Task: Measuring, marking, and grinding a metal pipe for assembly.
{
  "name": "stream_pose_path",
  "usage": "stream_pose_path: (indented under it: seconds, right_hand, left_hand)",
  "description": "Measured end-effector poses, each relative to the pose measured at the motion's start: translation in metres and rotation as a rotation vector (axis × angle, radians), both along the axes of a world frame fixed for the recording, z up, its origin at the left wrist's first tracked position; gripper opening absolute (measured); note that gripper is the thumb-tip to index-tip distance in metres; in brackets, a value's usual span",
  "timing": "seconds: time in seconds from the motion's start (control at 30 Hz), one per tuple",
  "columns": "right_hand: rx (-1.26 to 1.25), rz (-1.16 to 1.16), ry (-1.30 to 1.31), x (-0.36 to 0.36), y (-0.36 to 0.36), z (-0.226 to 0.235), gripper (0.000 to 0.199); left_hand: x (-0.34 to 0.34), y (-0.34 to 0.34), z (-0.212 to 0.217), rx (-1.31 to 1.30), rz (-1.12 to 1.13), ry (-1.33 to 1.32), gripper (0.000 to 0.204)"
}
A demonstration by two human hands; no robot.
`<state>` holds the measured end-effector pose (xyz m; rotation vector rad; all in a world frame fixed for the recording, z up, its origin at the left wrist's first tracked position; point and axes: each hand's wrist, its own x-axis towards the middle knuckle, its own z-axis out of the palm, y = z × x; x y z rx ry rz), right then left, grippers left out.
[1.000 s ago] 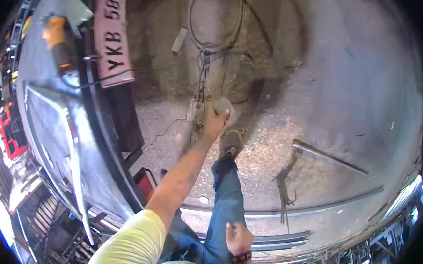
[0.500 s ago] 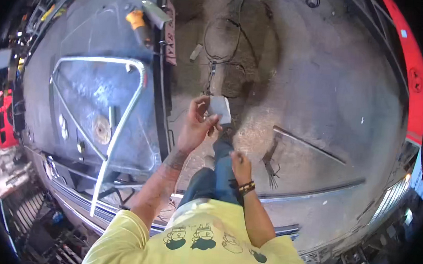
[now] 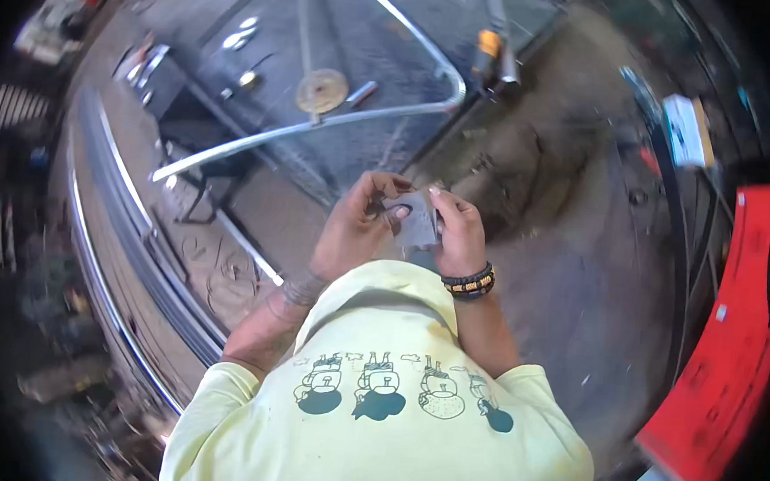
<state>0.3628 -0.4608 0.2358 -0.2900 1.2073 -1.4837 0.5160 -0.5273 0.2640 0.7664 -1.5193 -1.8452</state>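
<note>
Since the earlier frames the left hand (image 3: 350, 230) has risen from the floor, and both hands now meet at chest height. Left grip and right hand (image 3: 458, 232) each pinch an edge of a small grey metal plate (image 3: 414, 223), held flat before the yellow shirt (image 3: 383, 417). The plate is picked up; nothing further appears done to it. Behind lies a worktop (image 3: 364, 142) bearing a bent tube (image 3: 321, 126).

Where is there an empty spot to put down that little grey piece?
Both hands, left hand and right hand, hold the small grey plate. The bare concrete floor between the right hand and the red panel looks free. The dark steel table is crowded: a bent metal frame, a round disc and an orange-handled tool.
</note>
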Motion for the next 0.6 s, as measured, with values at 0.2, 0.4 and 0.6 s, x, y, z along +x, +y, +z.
stream_pose_path:
  seconds: [0.2, 0.4, 0.6]
  right_hand:
    - [0.053, 0.502, -0.184, 0.018, -0.050, 0.009, 0.020]
    - [-0.388, 0.892, 0.311, 0.060, -0.077, 0.017, 0.020]
    - [-0.400, 1.317, 0.211, 0.109, -0.083, 0.041, 0.018]
  left_hand:
    - [0.068, 0.020, 0.013, 0.020, 0.481, 0.057, 0.022]
    - [0.108, 0.047, 0.012, 0.044, 1.056, 0.178, 0.023]
    - [0.135, 0.088, 0.027, 0.010, 1.348, 0.171, 0.031]
